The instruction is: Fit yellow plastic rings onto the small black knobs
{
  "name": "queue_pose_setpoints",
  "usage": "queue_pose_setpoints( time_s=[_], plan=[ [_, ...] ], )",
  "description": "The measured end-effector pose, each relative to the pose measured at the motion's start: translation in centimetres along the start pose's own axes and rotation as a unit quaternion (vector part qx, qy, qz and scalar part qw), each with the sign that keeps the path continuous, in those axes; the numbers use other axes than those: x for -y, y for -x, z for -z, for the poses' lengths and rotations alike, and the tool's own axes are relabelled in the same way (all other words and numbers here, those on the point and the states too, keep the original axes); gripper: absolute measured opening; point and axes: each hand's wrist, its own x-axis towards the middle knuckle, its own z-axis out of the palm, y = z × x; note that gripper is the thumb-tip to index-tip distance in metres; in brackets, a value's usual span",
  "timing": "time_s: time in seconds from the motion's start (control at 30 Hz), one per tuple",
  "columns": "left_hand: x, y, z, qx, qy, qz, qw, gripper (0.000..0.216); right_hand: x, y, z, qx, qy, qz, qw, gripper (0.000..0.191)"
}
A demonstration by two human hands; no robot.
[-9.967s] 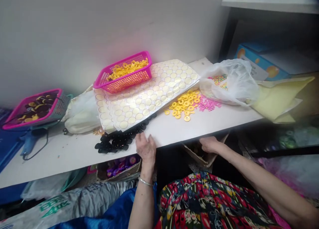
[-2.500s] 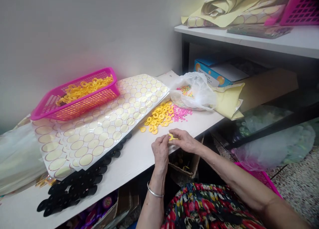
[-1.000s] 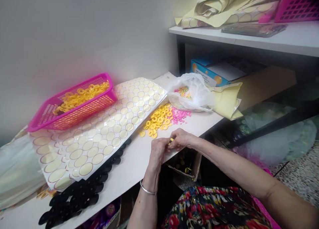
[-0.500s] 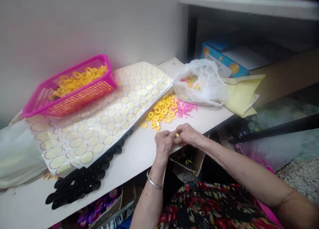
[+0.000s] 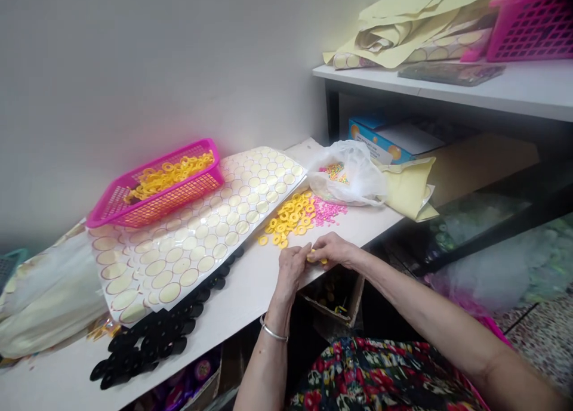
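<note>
My left hand [image 5: 293, 265], with a bangle on its wrist, is closed near the table's front edge, fingertips pinched; what they grip is hidden. Right beside it, my right hand [image 5: 333, 249] is closed on a small yellow ring [image 5: 312, 256], and the fingertips of both hands meet around it. Just beyond the hands lies a heap of yellow rings [image 5: 290, 216]. Small pink beads [image 5: 329, 211] are scattered against the heap's right side. Black rounded pieces [image 5: 156, 333] lie in rows to the left. Below the hands, an open cardboard box [image 5: 356, 300] holds dark and yellow pieces.
A pink basket [image 5: 154, 213] of yellow parts rests on sheets of round stickers [image 5: 210, 244]. Behind the beads sit a white plastic bag [image 5: 358, 178] of coloured beads and a yellow envelope [image 5: 405, 187]. A shelf [image 5: 447, 92] stands at right, a blue box [image 5: 380, 139] under it.
The view has tilted upward and shifted, so more of the shelf shows. Both hands stay together at the table edge; more yellow now shows between and beneath the fingers.
</note>
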Motion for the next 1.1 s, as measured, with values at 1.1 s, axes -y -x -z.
queue_pose_setpoints(
  time_s=[1.1],
  plan=[
    [1.9, 2.7, -2.6, 0.029, 0.207, -0.061, 0.976, 0.046, 0.3, -0.7, 0.0, -0.077, -0.044, 0.023, 0.996, 0.023]
  ],
)
